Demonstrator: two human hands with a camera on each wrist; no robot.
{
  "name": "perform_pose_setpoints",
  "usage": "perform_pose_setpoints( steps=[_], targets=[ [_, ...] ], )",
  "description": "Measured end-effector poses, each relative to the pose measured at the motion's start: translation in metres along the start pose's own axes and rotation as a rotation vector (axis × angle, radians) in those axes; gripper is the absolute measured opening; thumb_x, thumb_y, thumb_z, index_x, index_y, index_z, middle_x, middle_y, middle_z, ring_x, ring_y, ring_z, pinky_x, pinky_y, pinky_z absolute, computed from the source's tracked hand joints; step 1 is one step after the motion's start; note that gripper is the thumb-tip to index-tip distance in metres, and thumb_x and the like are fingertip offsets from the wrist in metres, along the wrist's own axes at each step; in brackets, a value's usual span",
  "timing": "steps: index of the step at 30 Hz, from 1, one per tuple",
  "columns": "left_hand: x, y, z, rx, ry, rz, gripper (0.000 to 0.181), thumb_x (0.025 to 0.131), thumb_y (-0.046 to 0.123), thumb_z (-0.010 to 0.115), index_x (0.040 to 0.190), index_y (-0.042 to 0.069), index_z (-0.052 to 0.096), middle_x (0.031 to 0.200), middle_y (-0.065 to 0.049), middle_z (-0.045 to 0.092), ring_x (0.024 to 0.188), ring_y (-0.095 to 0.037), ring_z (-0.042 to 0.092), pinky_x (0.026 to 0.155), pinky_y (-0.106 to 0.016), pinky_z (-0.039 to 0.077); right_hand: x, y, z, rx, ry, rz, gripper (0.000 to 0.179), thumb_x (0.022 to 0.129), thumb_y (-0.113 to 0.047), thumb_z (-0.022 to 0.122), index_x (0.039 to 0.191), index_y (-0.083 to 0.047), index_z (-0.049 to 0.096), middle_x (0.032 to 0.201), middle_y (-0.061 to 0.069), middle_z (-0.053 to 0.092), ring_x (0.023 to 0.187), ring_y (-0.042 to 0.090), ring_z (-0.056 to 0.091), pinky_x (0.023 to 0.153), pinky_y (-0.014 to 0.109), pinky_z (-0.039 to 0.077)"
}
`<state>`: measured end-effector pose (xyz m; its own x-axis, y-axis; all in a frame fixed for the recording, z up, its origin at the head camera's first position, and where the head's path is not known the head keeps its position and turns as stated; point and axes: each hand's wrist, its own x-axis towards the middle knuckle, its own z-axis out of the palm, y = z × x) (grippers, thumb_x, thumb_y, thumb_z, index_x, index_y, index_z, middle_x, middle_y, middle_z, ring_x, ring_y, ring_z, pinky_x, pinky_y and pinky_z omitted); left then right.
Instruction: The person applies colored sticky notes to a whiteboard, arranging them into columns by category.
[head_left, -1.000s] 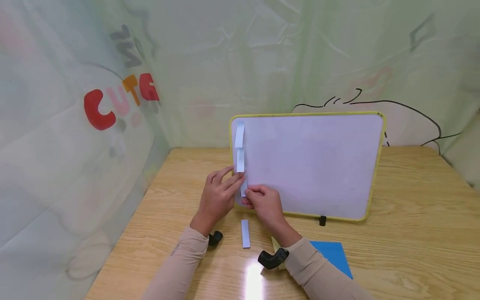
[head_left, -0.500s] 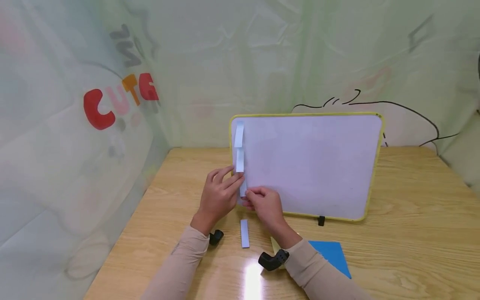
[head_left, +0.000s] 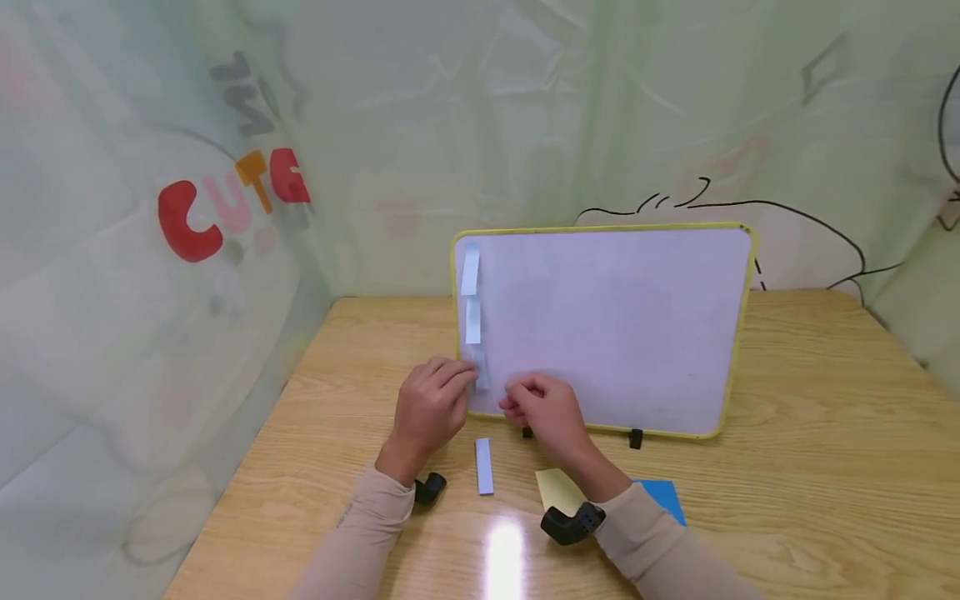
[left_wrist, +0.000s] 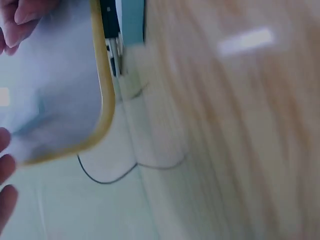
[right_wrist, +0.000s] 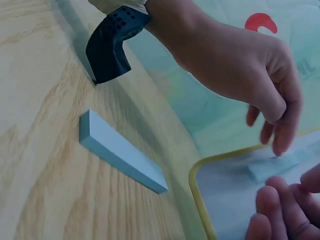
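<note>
A white board (head_left: 600,325) with a yellow frame stands upright on the table. Three pale-blue paper strips run down its left side: the upper strip (head_left: 470,271), the middle strip (head_left: 473,321) and the lower strip (head_left: 482,375). My left hand (head_left: 431,404) has relaxed fingertips right at the lower strip's left edge. In the right wrist view those fingers point down at this strip (right_wrist: 272,169). My right hand (head_left: 547,412) hovers before the board, just right of the strip, its fingers loosely curled around nothing.
A slim pale-blue pad of strips (head_left: 484,467) lies on the table before the board. Yellow paper (head_left: 558,492) and a blue sheet (head_left: 663,498) lie partly under the right arm. A black board foot (head_left: 636,439) juts out. Curtains with printed letters (head_left: 191,221) hang behind and left.
My right hand has let go of the lower strip's bottom end and moved right. My left fingers have slid down and left, uncovering more of the strip. The view has shifted slightly.
</note>
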<state>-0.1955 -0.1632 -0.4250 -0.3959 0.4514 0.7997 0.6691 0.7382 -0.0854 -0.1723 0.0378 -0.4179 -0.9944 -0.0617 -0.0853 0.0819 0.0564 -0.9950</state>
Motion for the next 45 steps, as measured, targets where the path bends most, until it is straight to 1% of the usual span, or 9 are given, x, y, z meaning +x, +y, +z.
perform_pose_setpoints(
  steps=[3, 7, 13, 22, 28, 32, 38, 41, 45],
  targets=[
    [0.001, 0.008, 0.002, -0.04, -0.008, -0.026, 0.017, 0.085, 0.003, 0.064, 0.092, 0.009, 0.078, 0.094, 0.0, 0.073, 0.081, -0.018, 0.066, 0.071, -0.033, 0.055, -0.004, -0.003, -0.008, -0.044, -0.051, -0.001, 0.023, 0.099, -0.019, 0.064, 0.1, 0.004, 0.07, 0.088, 0.012, 0.072, 0.081, 0.026, 0.069, 0.073, 0.038, 0.058],
    [0.003, 0.019, 0.006, -0.095, -0.038, -0.036, 0.019, 0.084, 0.001, 0.063, 0.088, 0.011, 0.078, 0.087, 0.002, 0.071, 0.075, -0.016, 0.065, 0.066, -0.03, 0.054, -0.01, -0.006, -0.023, -0.132, -0.151, -0.036, 0.024, 0.099, -0.018, 0.064, 0.1, 0.005, 0.07, 0.09, 0.015, 0.072, 0.08, 0.026, 0.067, 0.072, 0.039, 0.056],
    [0.003, 0.035, 0.01, -0.196, -0.156, -0.024, 0.022, 0.086, 0.001, 0.062, 0.091, 0.013, 0.078, 0.086, 0.005, 0.072, 0.078, -0.011, 0.067, 0.066, -0.026, 0.054, -0.021, 0.0, -0.049, -0.304, -0.277, -0.094, 0.023, 0.1, -0.02, 0.062, 0.103, 0.0, 0.071, 0.092, 0.01, 0.071, 0.084, 0.028, 0.066, 0.074, 0.041, 0.055],
    [-0.002, 0.057, 0.012, -0.319, -0.317, 0.027, 0.024, 0.087, 0.001, 0.062, 0.093, 0.017, 0.08, 0.087, 0.008, 0.072, 0.08, -0.007, 0.066, 0.068, -0.021, 0.052, -0.036, 0.011, -0.083, -0.466, -0.338, -0.176, 0.021, 0.099, -0.024, 0.064, 0.107, -0.006, 0.072, 0.096, 0.0, 0.069, 0.088, 0.018, 0.065, 0.07, 0.033, 0.054],
    [-0.003, 0.063, 0.011, -0.338, -0.488, -0.045, 0.026, 0.093, 0.006, 0.06, 0.101, 0.021, 0.08, 0.095, 0.011, 0.074, 0.089, -0.006, 0.068, 0.073, -0.023, 0.054, -0.042, 0.014, -0.098, -0.497, -0.36, -0.227, 0.024, 0.099, -0.025, 0.065, 0.111, -0.005, 0.07, 0.097, 0.002, 0.069, 0.085, 0.02, 0.064, 0.065, 0.031, 0.053],
    [-0.005, 0.064, 0.01, -0.363, -0.594, -0.101, 0.023, 0.098, 0.014, 0.059, 0.106, 0.023, 0.079, 0.101, 0.013, 0.073, 0.094, -0.004, 0.067, 0.077, -0.024, 0.054, -0.045, 0.014, -0.107, -0.513, -0.399, -0.267, 0.025, 0.099, -0.024, 0.066, 0.114, -0.005, 0.07, 0.1, 0.003, 0.07, 0.089, 0.017, 0.065, 0.07, 0.031, 0.054],
    [-0.008, 0.061, 0.007, -0.45, -0.608, -0.165, 0.021, 0.101, 0.018, 0.06, 0.112, 0.021, 0.077, 0.106, 0.011, 0.073, 0.095, -0.001, 0.066, 0.081, -0.024, 0.053, -0.049, 0.017, -0.115, -0.555, -0.538, -0.429, 0.027, 0.095, -0.02, 0.07, 0.12, -0.008, 0.069, 0.116, 0.003, 0.068, 0.096, 0.019, 0.064, 0.08, 0.035, 0.054],
    [-0.008, 0.06, 0.007, -0.487, -0.623, -0.182, 0.021, 0.101, 0.019, 0.06, 0.115, 0.019, 0.076, 0.108, 0.01, 0.073, 0.098, -0.002, 0.065, 0.084, -0.025, 0.052, -0.052, 0.023, -0.117, -0.637, -0.599, -0.524, 0.03, 0.094, -0.023, 0.072, 0.121, -0.012, 0.069, 0.122, 0.002, 0.065, 0.105, 0.022, 0.061, 0.087, 0.039, 0.052],
    [-0.008, 0.061, 0.008, -0.515, -0.653, -0.195, 0.022, 0.102, 0.02, 0.059, 0.115, 0.018, 0.076, 0.11, 0.01, 0.073, 0.101, -0.001, 0.065, 0.087, -0.024, 0.052, -0.058, 0.029, -0.119, -0.758, -0.642, -0.586, 0.038, 0.092, -0.035, 0.074, 0.124, -0.016, 0.069, 0.133, 0.004, 0.06, 0.121, 0.027, 0.055, 0.095, 0.045, 0.048]
  ],
)
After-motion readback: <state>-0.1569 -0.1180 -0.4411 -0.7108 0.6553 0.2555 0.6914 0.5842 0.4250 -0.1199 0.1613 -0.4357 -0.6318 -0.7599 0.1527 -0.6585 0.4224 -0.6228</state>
